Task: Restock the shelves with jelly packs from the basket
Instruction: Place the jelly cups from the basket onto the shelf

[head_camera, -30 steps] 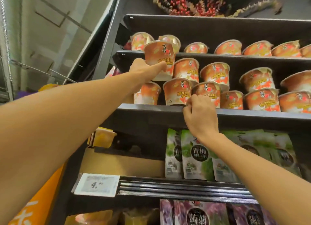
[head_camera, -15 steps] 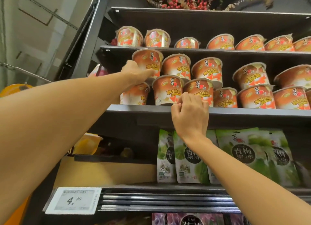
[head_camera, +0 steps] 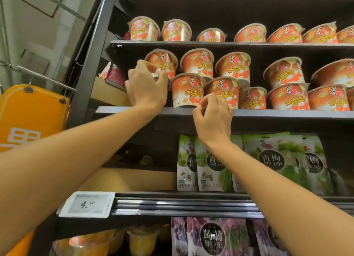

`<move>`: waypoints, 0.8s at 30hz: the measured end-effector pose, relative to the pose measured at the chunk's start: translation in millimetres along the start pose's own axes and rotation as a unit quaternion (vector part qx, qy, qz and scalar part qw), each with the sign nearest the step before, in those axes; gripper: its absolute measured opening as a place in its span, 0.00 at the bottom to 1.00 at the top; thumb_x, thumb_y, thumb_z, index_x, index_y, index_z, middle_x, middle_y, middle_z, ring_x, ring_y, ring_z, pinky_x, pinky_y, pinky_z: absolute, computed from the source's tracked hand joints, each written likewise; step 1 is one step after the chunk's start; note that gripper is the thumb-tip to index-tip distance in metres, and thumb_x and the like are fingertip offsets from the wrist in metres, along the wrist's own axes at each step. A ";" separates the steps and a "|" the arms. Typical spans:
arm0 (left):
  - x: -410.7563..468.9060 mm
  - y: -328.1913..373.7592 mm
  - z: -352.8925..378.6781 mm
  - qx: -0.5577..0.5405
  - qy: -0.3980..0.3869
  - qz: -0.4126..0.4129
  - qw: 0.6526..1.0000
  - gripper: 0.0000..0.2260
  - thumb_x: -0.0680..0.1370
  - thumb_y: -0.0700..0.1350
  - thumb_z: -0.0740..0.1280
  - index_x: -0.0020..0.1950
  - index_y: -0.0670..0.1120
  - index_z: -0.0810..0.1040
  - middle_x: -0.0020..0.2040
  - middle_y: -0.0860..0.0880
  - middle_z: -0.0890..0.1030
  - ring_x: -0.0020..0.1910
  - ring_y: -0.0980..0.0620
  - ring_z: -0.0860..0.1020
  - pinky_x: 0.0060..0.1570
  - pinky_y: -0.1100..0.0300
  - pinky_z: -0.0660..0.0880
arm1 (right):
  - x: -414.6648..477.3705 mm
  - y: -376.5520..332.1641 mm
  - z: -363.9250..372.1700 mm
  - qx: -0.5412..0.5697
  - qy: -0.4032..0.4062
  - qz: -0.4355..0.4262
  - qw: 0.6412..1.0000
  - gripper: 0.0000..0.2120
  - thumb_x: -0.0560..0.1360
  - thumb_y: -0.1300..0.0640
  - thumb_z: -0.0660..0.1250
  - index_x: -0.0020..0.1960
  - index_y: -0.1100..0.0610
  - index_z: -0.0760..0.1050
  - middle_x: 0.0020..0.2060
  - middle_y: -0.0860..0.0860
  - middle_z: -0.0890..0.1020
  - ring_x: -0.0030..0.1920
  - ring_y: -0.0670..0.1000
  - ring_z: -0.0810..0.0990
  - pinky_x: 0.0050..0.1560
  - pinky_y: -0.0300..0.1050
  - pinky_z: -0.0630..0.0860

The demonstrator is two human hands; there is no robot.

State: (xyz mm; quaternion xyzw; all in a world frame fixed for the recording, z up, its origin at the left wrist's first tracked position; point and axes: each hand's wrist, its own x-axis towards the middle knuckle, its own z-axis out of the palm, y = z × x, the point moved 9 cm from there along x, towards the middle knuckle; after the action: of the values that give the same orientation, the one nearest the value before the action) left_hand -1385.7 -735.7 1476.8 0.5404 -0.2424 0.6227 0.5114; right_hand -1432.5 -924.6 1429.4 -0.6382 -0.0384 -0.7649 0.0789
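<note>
While the left hand (head_camera: 147,87) grips the upright, lid-up jelly cup (head_camera: 164,61) by its base, the right hand (head_camera: 212,118) curls loosely, empty.

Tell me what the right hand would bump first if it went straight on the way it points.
Most likely the orange jelly cup just beyond the right hand's curled fingers, on the shelf. It may already touch; depth is unclear.

Jelly cups (head_camera: 186,91) sit stacked on the shelf (head_camera: 287,113), above the pouches (head_camera: 272,160)

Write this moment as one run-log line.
left hand: holds upper-tier jelly cup | right hand: curled at front-row cup | shelf: cups stacked two high
</note>
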 end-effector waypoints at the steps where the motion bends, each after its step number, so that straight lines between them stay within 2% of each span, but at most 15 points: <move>1: -16.0 2.1 0.5 -0.037 -0.015 -0.010 0.999 0.14 0.78 0.53 0.63 0.59 0.47 0.73 0.55 0.49 0.75 0.53 0.53 0.71 0.54 0.58 0.69 | -1.6 2.3 -3.4 0.039 -0.020 0.015 0.999 0.03 0.78 0.57 0.62 0.48 0.56 0.71 0.43 0.49 0.74 0.48 0.51 0.72 0.53 0.44 0.65; 3: -47.0 6.3 3.0 -0.123 -0.055 -0.039 0.990 0.08 0.78 0.49 0.63 0.54 0.47 0.73 0.49 0.52 0.76 0.47 0.56 0.75 0.47 0.62 0.72 | -8.8 5.3 -15.9 0.125 -0.047 0.046 0.990 0.02 0.77 0.59 0.65 0.47 0.58 0.72 0.43 0.50 0.76 0.48 0.50 0.73 0.50 0.38 0.69; 6: -92.1 5.8 4.1 -0.177 -0.117 -0.079 0.974 0.04 0.79 0.47 0.63 0.49 0.48 0.74 0.41 0.57 0.74 0.40 0.63 0.74 0.37 0.70 0.69 | -35.7 12.1 -47.8 0.216 -0.036 0.096 0.971 0.03 0.76 0.60 0.66 0.49 0.58 0.74 0.41 0.49 0.78 0.45 0.44 0.76 0.43 0.29 0.69; 8: -126.9 -0.3 1.5 -0.178 -0.150 -0.099 0.967 0.03 0.79 0.47 0.63 0.49 0.49 0.75 0.41 0.55 0.76 0.41 0.60 0.75 0.38 0.67 0.69 | -63.6 19.7 -67.7 0.271 -0.025 0.143 0.952 0.04 0.77 0.61 0.65 0.51 0.57 0.72 0.38 0.45 0.76 0.39 0.37 0.76 0.38 0.28 0.70; 10: -164.6 -4.5 -6.3 -0.188 -0.163 -0.111 0.962 0.02 0.79 0.45 0.63 0.50 0.49 0.75 0.41 0.53 0.77 0.40 0.56 0.76 0.38 0.66 0.69 | -94.1 25.6 -82.9 0.302 -0.030 0.179 0.936 0.05 0.77 0.61 0.64 0.52 0.56 0.70 0.37 0.44 0.75 0.35 0.34 0.74 0.34 0.28 0.70; 13: -223.9 -3.3 -17.6 -0.230 -0.183 -0.151 0.944 0.04 0.79 0.41 0.63 0.47 0.48 0.76 0.38 0.51 0.77 0.34 0.58 0.75 0.31 0.69 0.70 | -145.2 33.8 -97.7 0.330 -0.081 0.230 0.912 0.04 0.77 0.61 0.63 0.50 0.54 0.71 0.37 0.45 0.75 0.34 0.34 0.73 0.33 0.26 0.70; 16: -289.9 -0.3 -30.9 -0.257 -0.201 -0.219 0.920 0.07 0.79 0.39 0.61 0.44 0.47 0.77 0.36 0.52 0.79 0.30 0.59 0.74 0.29 0.68 0.70 | -203.3 46.2 -116.3 0.338 -0.146 0.284 0.885 0.04 0.78 0.60 0.62 0.46 0.52 0.73 0.37 0.49 0.78 0.32 0.39 0.73 0.31 0.28 0.70; 20: -399.3 -6.8 -55.1 -0.250 -0.249 -0.345 0.870 0.09 0.79 0.38 0.61 0.43 0.45 0.78 0.34 0.53 0.79 0.29 0.55 0.74 0.28 0.62 0.69 | -302.6 65.4 -150.7 0.316 -0.240 0.364 0.843 0.06 0.79 0.57 0.63 0.43 0.53 0.75 0.33 0.48 0.79 0.32 0.45 0.75 0.33 0.42 0.73; 24: -521.7 -23.7 -91.0 -0.234 -0.286 -0.479 0.796 0.10 0.79 0.38 0.60 0.42 0.45 0.79 0.33 0.52 0.79 0.28 0.56 0.73 0.28 0.61 0.67 | -424.0 78.8 -192.4 0.297 -0.304 0.462 0.779 0.07 0.78 0.59 0.64 0.42 0.53 0.76 0.30 0.47 0.80 0.29 0.43 0.75 0.30 0.35 0.71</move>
State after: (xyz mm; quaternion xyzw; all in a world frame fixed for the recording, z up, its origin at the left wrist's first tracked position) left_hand -1458.9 -845.0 963.3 0.6046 -0.2258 0.0396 0.7629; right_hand -1532.4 -1002.5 974.5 -0.7240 0.0137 -0.3536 0.5921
